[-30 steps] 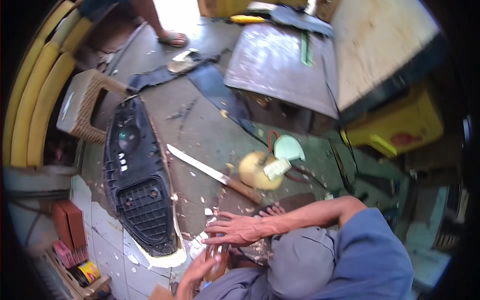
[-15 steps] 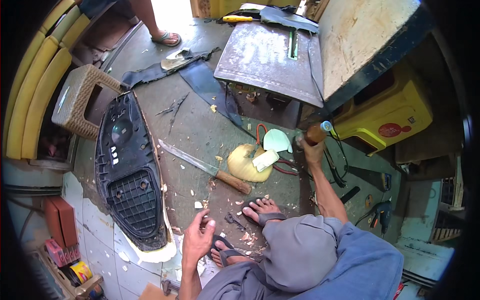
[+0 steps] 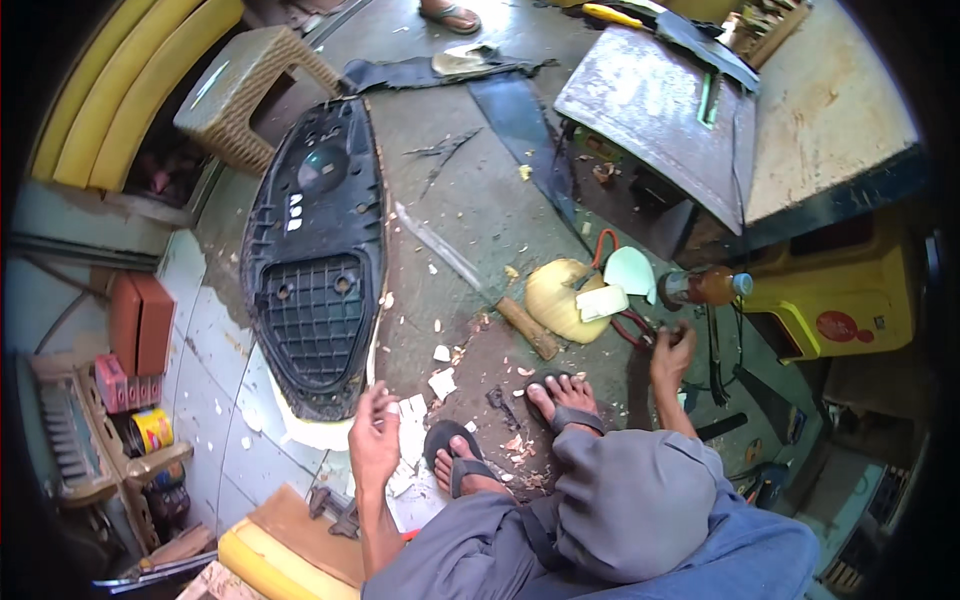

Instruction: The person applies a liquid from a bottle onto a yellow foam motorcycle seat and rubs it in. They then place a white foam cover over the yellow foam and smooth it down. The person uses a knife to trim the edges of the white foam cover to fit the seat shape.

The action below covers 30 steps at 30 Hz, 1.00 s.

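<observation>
My left hand [image 3: 376, 425] is beside the white-edged lower end of a black moulded seat base [image 3: 316, 265], fingers loosely bent and apart, holding nothing visible. My right hand [image 3: 672, 355] has loosely curled fingers apart near red-handled pliers [image 3: 634, 330], below an amber drink bottle [image 3: 700, 286] with a blue cap; I cannot tell whether the bottle stands or lies. Between my hands, a long knife [image 3: 525, 328] with a wooden handle lies by a round yellowish piece [image 3: 555, 300] topped with a white block [image 3: 602, 303] and a pale green piece [image 3: 628, 272].
A woven plastic stool [image 3: 250, 60] stands upper left beside yellow padded pieces [image 3: 110, 100]. A metal table [image 3: 650, 100] and yellow plastic box [image 3: 850, 320] are at right. Another person's sandalled foot [image 3: 450, 15] is at the top. Boxes and cans [image 3: 145, 430] sit lower left.
Both hands were on the bottle at lower middle; my right hand then moved it right and has now let go. My left hand rose toward the seat base. The view shifted.
</observation>
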Each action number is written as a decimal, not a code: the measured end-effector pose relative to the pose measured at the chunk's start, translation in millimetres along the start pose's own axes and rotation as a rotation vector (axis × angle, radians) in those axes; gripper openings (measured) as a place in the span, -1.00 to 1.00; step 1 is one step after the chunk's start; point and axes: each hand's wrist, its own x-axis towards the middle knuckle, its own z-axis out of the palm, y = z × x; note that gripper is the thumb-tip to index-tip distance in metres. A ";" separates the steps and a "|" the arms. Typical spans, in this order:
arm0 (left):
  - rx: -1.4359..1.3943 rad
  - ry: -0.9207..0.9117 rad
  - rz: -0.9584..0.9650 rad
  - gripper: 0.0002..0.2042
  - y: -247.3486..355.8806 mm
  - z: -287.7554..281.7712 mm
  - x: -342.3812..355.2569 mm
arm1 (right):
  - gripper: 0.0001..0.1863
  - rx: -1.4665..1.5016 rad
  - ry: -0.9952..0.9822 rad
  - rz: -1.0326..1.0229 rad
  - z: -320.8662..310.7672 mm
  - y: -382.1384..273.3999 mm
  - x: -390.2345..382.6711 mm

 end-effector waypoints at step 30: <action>-0.186 0.697 -0.264 -0.53 -130.0 -56.1 14.6 | -0.33 0.462 -0.996 -0.100 236.0 -275.2 -35.5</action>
